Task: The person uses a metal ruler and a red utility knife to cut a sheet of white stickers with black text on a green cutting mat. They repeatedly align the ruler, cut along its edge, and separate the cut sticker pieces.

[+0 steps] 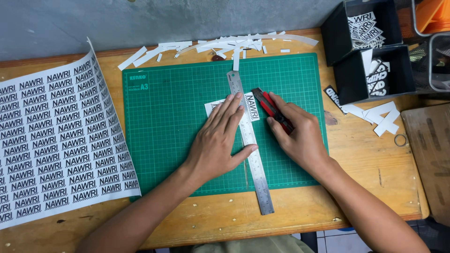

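Note:
My left hand (219,137) lies flat with fingers spread, pressing a steel ruler (258,178) onto a small printed paper strip (252,108) on a green cutting mat (164,122). My right hand (300,136) grips a red and black utility knife (268,104), whose tip rests against the ruler's right edge beside the strip. The ruler runs from the mat's far edge down past its near edge. Most of the strip is hidden under my left hand and the ruler.
A large printed sheet of repeated labels (56,140) lies on the wooden table (365,164) at left. Paper offcuts (225,46) litter the mat's far edge. Two black boxes (370,51) with cut labels stand at back right, more scraps (382,117) beside them.

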